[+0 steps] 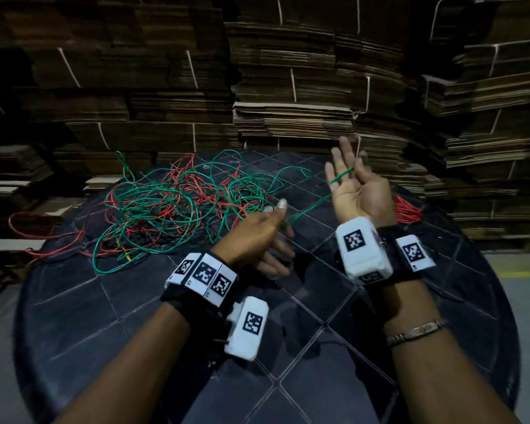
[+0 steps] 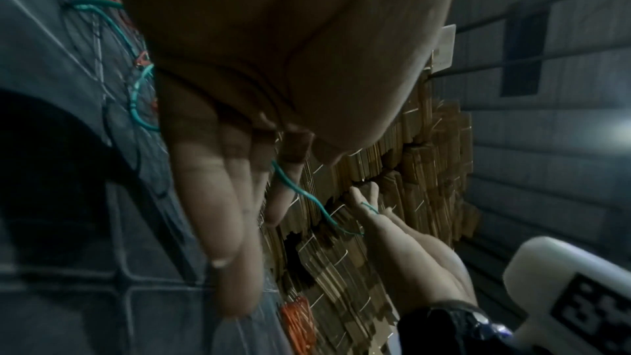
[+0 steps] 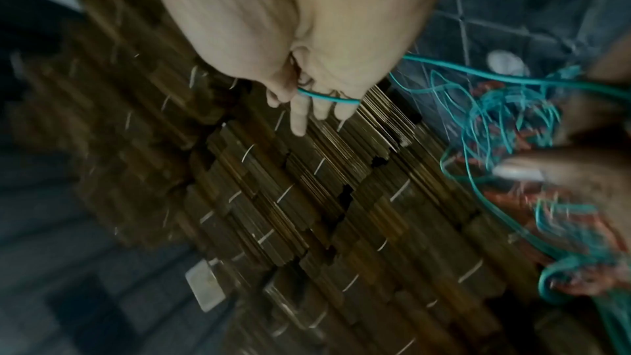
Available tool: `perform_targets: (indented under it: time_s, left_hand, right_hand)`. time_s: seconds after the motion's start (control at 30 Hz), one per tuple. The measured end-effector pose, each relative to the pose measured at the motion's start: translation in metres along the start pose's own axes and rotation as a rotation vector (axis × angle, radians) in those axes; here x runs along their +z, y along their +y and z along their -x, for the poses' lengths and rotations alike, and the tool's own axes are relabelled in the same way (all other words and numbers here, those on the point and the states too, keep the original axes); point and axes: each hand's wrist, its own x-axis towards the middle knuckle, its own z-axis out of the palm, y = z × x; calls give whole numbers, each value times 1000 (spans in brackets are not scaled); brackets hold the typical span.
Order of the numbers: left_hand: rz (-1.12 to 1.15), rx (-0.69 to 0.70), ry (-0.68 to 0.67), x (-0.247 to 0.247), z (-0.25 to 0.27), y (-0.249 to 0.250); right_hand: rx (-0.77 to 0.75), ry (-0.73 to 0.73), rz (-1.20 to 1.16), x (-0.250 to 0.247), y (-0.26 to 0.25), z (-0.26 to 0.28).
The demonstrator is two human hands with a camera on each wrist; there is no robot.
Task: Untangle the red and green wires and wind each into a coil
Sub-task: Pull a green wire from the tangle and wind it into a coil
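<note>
Two hands are raised over the round dark tabletop (image 1: pixel 364 347), with one strand of the green wire (image 1: pixel 153 209) stretched between them. The right hand (image 1: pixel 357 185) is held palm up near the far right edge of the tabletop, fingers spread and nearly straight; the wire end is laid across the base of the fingers (image 3: pixel 300 112), as seen in the right wrist view, and nothing is curled around it. The left hand (image 1: pixel 257 237) is turned sideways near the middle of the tabletop. Its thumb is stretched out and the strand passes by the thumb and forefinger; a pinch cannot be told because of blur. In the left wrist view the left fingers (image 2: pixel 218 212) are seen loosely extended, with the strand running out past them toward the right hand.

The bulk of the green wire is left in loose loops at the far left part of the tabletop, mixed with the red wire (image 1: pixel 193 182). One red loop is hung over the left edge. A red coil (image 1: pixel 407 209) is seen lying at the far right edge, just behind the right wrist.

Stacks of flat cardboard (image 1: pixel 291 117) bound with straps are piled beyond the far edge. A bracelet (image 1: pixel 416 332) is worn on the right forearm.
</note>
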Motion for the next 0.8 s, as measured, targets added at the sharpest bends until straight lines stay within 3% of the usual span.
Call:
perform_targets:
  time_s: [0.1, 0.2, 0.3, 0.43, 0.53, 0.63, 0.8]
  left_hand:
    - [-20, 33, -5, 2, -1, -2]
    - [11, 313, 116, -6, -4, 2]
    - [27, 483, 160, -14, 0, 7]
    - [16, 652, 238, -18, 1, 7]
    - [83, 672, 317, -26, 2, 8]
    - [121, 649, 292, -33, 3, 9]
    - [183, 562, 318, -25, -2, 10]
  right_hand:
    - [-137, 75, 326, -2, 3, -1]
    - [-115, 110, 548, -5, 11, 0]
    - [120, 59, 797, 0, 22, 9]
    - [458, -212, 1128, 5, 43, 25]
    - [564, -273, 1099, 11, 51, 33]
    - [712, -253, 966, 14, 52, 33]
    - [745, -270, 651, 16, 47, 32]
